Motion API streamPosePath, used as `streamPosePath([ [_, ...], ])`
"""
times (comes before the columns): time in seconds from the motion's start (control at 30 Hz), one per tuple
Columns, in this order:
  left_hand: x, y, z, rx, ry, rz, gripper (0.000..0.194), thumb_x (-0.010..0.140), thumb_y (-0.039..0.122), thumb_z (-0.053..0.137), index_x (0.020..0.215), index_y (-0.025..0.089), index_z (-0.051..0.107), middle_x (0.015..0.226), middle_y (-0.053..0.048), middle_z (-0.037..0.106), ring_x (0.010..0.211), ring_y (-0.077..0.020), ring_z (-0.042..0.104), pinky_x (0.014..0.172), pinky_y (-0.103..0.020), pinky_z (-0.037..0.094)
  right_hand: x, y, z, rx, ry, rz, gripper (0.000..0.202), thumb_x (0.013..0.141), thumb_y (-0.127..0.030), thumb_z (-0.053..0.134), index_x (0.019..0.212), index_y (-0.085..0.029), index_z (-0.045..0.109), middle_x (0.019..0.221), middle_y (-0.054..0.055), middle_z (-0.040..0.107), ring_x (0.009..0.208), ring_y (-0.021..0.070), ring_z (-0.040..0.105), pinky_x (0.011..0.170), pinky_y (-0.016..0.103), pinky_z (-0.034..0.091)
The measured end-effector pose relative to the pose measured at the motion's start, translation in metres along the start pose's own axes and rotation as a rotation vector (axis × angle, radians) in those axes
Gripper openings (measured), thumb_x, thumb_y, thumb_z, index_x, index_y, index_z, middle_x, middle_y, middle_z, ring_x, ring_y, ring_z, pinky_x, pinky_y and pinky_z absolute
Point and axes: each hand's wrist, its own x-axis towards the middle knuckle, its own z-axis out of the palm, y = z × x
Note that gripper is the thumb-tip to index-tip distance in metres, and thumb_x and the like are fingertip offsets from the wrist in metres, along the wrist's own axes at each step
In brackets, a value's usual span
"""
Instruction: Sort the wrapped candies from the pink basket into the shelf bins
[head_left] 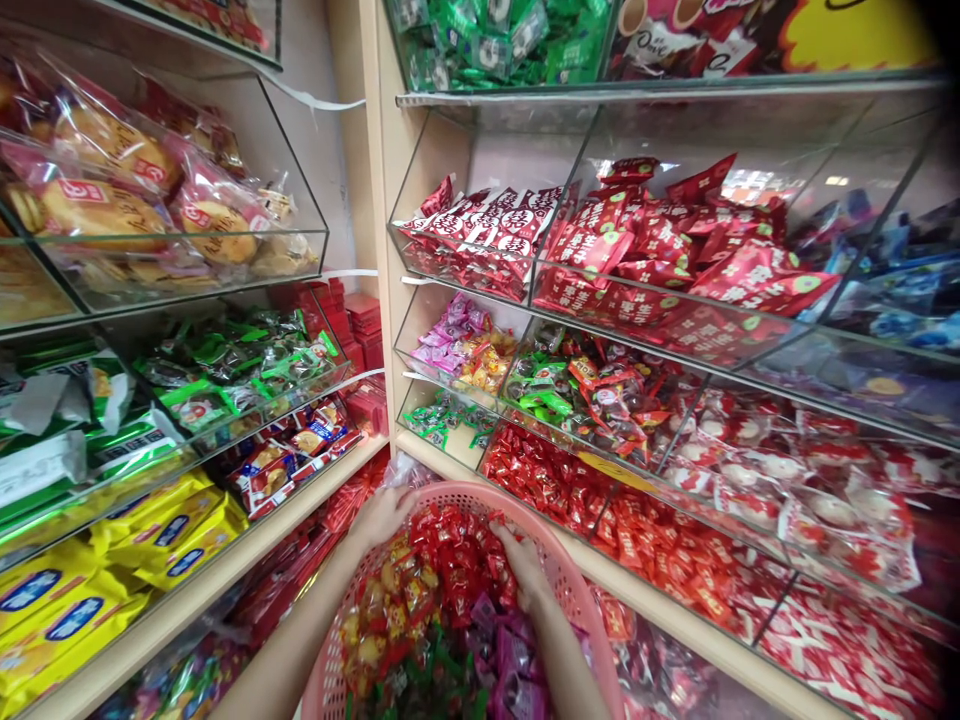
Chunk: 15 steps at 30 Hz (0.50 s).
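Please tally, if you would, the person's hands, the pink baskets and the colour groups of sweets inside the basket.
Hands: 2 (left hand, right hand)
Pink basket: 1
Colour groups inside: 4 (red sweets, yellow sweets, purple sweets, green sweets)
Total: 7

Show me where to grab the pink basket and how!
Probably by the rim of the pink perforated basket, left and right sides, from above: its round mouth faces up and wrapped candies fill the middle, so opposite grips should balance it.
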Motion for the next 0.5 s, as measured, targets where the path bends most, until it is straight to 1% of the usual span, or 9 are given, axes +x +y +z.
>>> streamPosePath([
  [0.07,-0.0002,0.0002,-0.0003,-0.001,-0.009,-0.022,0.051,0.083,0.055,0.026,0.087,0.020,0.063,0.087,-0.007,0.066,0.082,-0.0189,0.060,0.071,-0.025,0.039,-0.0001,0.0002,0.0009,-0.011,0.023,0.000,0.035,0.054,-0.044,0.070,0.074,-0.019,0.056,0.075,0.000,0.063,0.075,0.0165,0.059,0.057,0.022,0.045],
  [0.1,-0.0003,0.0004,-0.0005,-0.001,-0.014,-0.036,0.051,0.083,0.055,0.027,0.088,0.020,0.063,0.088,-0.007,0.066,0.083,-0.0188,0.060,0.072,-0.025,0.039,-0.0004,0.0010,0.0015,-0.005,0.021,0.013,0.037,0.054,-0.044,0.070,0.076,-0.019,0.056,0.074,0.000,0.063,0.072,0.0159,0.059,0.055,0.022,0.044],
  [0.2,-0.0007,0.0005,-0.0012,0.000,-0.020,-0.040,0.049,0.083,0.054,0.028,0.089,0.020,0.063,0.090,-0.007,0.066,0.084,-0.0182,0.059,0.073,-0.025,0.039,-0.0019,0.0044,0.0030,0.024,-0.017,0.074,0.039,0.055,-0.046,0.070,0.079,-0.020,0.055,0.070,-0.001,0.062,0.059,0.0129,0.057,0.048,0.020,0.040],
  [0.27,-0.0007,0.0003,-0.0015,0.010,-0.013,-0.021,0.050,0.084,0.054,0.027,0.088,0.020,0.063,0.088,-0.006,0.066,0.083,-0.0178,0.060,0.071,-0.024,0.039,-0.0021,0.0062,0.0029,0.038,-0.057,0.079,0.038,0.056,-0.046,0.070,0.079,-0.020,0.056,0.072,0.000,0.063,0.058,0.0116,0.056,0.046,0.019,0.039],
  [0.37,-0.0007,0.0004,-0.0014,0.022,-0.004,-0.015,0.050,0.083,0.055,0.026,0.086,0.021,0.063,0.086,-0.006,0.066,0.080,-0.0175,0.060,0.069,-0.024,0.039,-0.0005,0.0074,0.0013,0.036,-0.085,0.051,0.037,0.057,-0.044,0.070,0.081,-0.019,0.060,0.086,0.002,0.065,0.074,0.0116,0.059,0.053,0.017,0.041],
  [0.43,-0.0011,0.0012,-0.0017,0.022,-0.004,-0.029,0.050,0.083,0.055,0.026,0.087,0.021,0.063,0.086,-0.006,0.066,0.080,-0.0180,0.060,0.069,-0.025,0.039,0.0007,0.0071,0.0004,0.035,-0.092,0.032,0.037,0.057,-0.044,0.070,0.083,-0.019,0.062,0.094,0.002,0.065,0.085,0.0117,0.058,0.058,0.016,0.043],
  [0.47,-0.0014,0.0019,-0.0019,0.020,-0.006,-0.036,0.050,0.083,0.055,0.027,0.087,0.021,0.063,0.086,-0.006,0.066,0.080,-0.0182,0.060,0.070,-0.025,0.039,0.0009,0.0067,0.0003,0.039,-0.104,0.026,0.037,0.057,-0.044,0.070,0.083,-0.019,0.063,0.095,0.002,0.065,0.087,0.0117,0.058,0.059,0.016,0.043],
  [0.5,-0.0018,0.0027,-0.0023,0.019,-0.008,-0.042,0.050,0.083,0.055,0.027,0.087,0.021,0.063,0.086,-0.006,0.066,0.081,-0.0184,0.060,0.070,-0.025,0.039,0.0010,0.0063,0.0004,0.049,-0.120,0.021,0.036,0.058,-0.045,0.069,0.083,-0.019,0.063,0.093,0.002,0.065,0.084,0.0118,0.059,0.057,0.016,0.044],
])
